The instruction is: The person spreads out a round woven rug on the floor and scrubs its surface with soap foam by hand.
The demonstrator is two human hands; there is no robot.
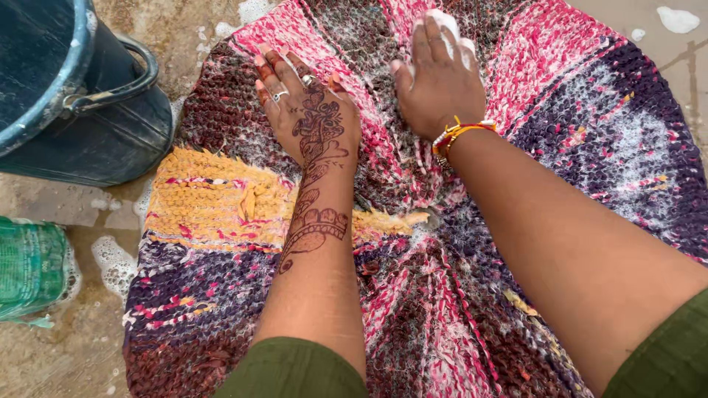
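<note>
A round braided rag rug (590, 125) in pink, purple, maroon and yellow lies wet and soapy on the ground. My left hand (310, 110), with dark henna patterns and rings, presses flat on the rug with fingers spread. My right hand (436, 77), with orange and white bangles at the wrist, rests on the rug near its centre, fingers together and covered in white suds. Whether it holds something under the foam I cannot tell. The rug bunches into folds between and below the two hands.
A dark blue plastic bucket (81, 125) with a handle stands at the upper left, touching the rug's edge. A green packet (29, 269) lies on the wet concrete floor (66, 354) at the left. Patches of foam dot the floor.
</note>
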